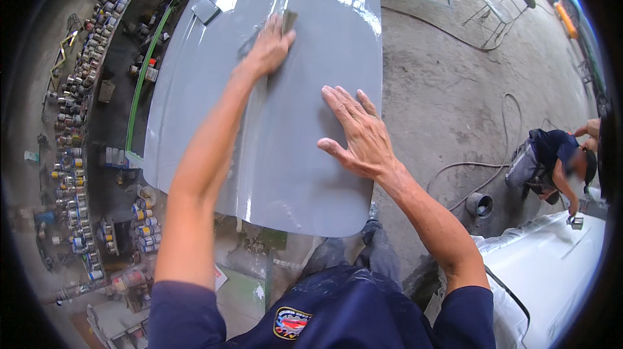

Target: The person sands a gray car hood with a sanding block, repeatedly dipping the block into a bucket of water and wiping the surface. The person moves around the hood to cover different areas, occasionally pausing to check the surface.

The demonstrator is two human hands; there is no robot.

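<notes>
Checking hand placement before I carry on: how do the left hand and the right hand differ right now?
The left hand holds a small block; the right hand holds nothing. The left hand's fingers lie close together, while the right hand's are spread. The left hand is farther from the body than the right. Both are bare and over the grey panel.

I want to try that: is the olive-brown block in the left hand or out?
In it: the left hand covers one side of the olive-brown block, and the rest sticks out over the gray panel.

Grey panel (pixel 295 109), far end beyond upper edge
</notes>
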